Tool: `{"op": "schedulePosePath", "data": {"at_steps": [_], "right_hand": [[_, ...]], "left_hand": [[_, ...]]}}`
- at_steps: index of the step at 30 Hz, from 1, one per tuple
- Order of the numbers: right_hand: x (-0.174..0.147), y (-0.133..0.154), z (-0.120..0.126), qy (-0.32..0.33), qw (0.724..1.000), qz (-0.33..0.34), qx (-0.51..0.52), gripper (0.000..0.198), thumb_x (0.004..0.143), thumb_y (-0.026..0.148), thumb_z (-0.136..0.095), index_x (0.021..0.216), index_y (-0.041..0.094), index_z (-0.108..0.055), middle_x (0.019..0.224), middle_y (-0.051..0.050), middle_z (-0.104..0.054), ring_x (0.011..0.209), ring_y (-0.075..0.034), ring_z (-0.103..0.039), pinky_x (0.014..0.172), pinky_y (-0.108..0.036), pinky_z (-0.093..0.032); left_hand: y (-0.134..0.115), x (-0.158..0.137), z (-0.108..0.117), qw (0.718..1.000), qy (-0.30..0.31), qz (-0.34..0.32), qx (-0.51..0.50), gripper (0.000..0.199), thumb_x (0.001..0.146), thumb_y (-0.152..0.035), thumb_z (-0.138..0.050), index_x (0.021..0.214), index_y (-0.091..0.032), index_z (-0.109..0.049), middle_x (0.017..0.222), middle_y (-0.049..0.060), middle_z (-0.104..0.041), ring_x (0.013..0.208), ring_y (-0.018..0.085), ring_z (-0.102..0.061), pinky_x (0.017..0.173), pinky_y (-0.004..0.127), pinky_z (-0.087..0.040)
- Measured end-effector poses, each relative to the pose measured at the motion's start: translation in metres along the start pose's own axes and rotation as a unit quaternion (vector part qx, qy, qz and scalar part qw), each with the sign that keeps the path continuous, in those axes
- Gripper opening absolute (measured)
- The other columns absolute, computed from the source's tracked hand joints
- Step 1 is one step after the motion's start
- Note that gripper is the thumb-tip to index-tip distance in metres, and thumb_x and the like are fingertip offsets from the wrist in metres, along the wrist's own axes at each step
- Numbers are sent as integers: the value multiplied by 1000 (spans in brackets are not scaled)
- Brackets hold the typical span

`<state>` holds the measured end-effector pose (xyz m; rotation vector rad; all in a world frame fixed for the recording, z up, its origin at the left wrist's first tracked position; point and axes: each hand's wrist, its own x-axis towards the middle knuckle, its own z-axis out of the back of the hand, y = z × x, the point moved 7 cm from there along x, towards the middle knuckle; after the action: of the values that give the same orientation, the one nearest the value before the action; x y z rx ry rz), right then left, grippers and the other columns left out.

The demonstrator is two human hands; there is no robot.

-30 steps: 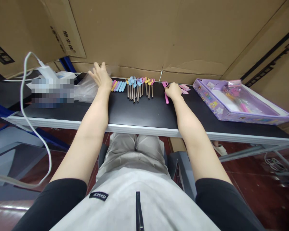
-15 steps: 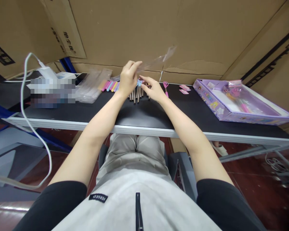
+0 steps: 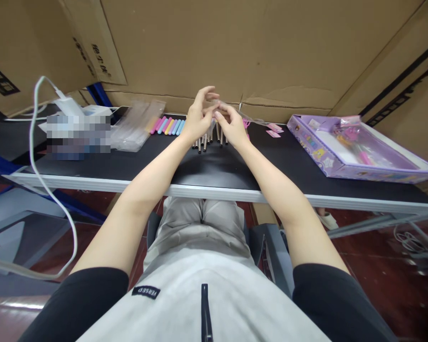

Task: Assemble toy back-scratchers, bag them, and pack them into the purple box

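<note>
My left hand (image 3: 199,116) and my right hand (image 3: 233,126) meet above the middle of the black table, fingertips close together. Both pinch a thin clear plastic bag (image 3: 253,118), which stretches out to the right behind my right hand. Below them lie several metal rods (image 3: 199,145), their far ends hidden by the hands. Beside my right hand, partly covered, is a pink fork-shaped piece (image 3: 247,123). Left of my left hand runs a row of coloured handles (image 3: 167,126) in pink, blue, yellow and purple.
Clear plastic bags (image 3: 137,126) lie in a pile at the left, near a white charger and cable (image 3: 71,107). Small pink cards (image 3: 274,130) are right of my hands. An open purple box (image 3: 328,166) holding a bagged pink item stands far right. Cardboard (image 3: 214,47) walls the back.
My hands have come together at the bag. The bag, which was raised up to the right from my left hand, is now lower and extends behind my right hand.
</note>
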<state>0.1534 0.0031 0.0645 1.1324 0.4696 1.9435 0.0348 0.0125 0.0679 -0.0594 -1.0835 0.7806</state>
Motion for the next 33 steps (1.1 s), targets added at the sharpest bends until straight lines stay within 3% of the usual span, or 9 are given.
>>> {"op": "schedulePosePath", "data": {"at_steps": [6, 9, 13, 18, 22, 25, 29, 33], "right_hand": [[3, -11, 8, -37, 997, -66, -2, 48, 103, 58, -53, 134, 23, -62, 131, -12, -70, 130, -25, -66, 111, -42, -54], [5, -17, 16, -34, 994, -108, 10, 45, 106, 52, -48, 138, 23, -59, 124, -10, -73, 120, -25, -71, 103, -40, -58], [6, -21, 24, -24, 990, -129, 56, 43, 103, 42, -48, 140, 24, -60, 110, -5, -75, 99, -23, -76, 91, -40, -62], [1, -21, 12, 70, 972, -131, 180, 31, 91, 23, -56, 119, 18, -69, 81, -2, -71, 76, -20, -71, 79, -38, -63], [-5, -26, 5, 123, 948, -174, 235, 21, 85, 17, -67, 106, 16, -67, 68, 3, -65, 58, -14, -63, 64, -29, -59], [-9, -30, 3, 167, 928, -209, 259, 28, 82, 14, -76, 106, 16, -63, 67, 4, -64, 50, -9, -57, 53, -22, -52], [-19, -32, 4, 253, 905, -250, 232, 32, 77, 8, -82, 102, 14, -63, 69, 2, -67, 50, -9, -59, 50, -21, -50], [-23, -37, 11, 263, 906, -271, 190, 25, 76, 6, -84, 88, 14, -63, 66, 1, -66, 52, -9, -59, 55, -22, -53]], "left_hand": [[6, 1, -8, 999, 19, -3, -37, 57, 110, -46, -34, 164, -29, -27, 153, 16, -54, 148, 24, -51, 117, 43, -49], [-3, -2, 0, 1000, 28, 2, 3, 57, 108, -39, -36, 164, -28, -33, 156, 14, -54, 151, 23, -48, 122, 45, -42], [-11, -8, 4, 993, 91, 1, 78, 63, 101, -32, -45, 164, -32, -39, 169, 10, -42, 159, 30, -35, 127, 57, -29], [-9, -11, -1, 983, 126, -8, 134, 69, 98, -29, -51, 165, -33, -37, 175, 10, -30, 163, 35, -21, 125, 69, -17], [-6, -11, 1, 979, 123, 5, 164, 64, 98, -16, -42, 159, -35, -49, 171, 7, -39, 161, 29, -30, 129, 66, -8], [-2, -11, 12, 978, 99, 20, 184, 65, 95, -10, -41, 153, -33, -55, 167, 6, -46, 159, 26, -35, 131, 62, -4], [11, -11, 29, 977, 58, 57, 198, 55, 97, -23, -48, 150, -35, -58, 165, 5, -49, 160, 28, -34, 132, 62, -1], [28, -13, 39, 967, 62, 105, 225, 49, 98, -40, -51, 146, -33, -60, 157, 3, -59, 163, 28, -23, 130, 66, 5]]}}
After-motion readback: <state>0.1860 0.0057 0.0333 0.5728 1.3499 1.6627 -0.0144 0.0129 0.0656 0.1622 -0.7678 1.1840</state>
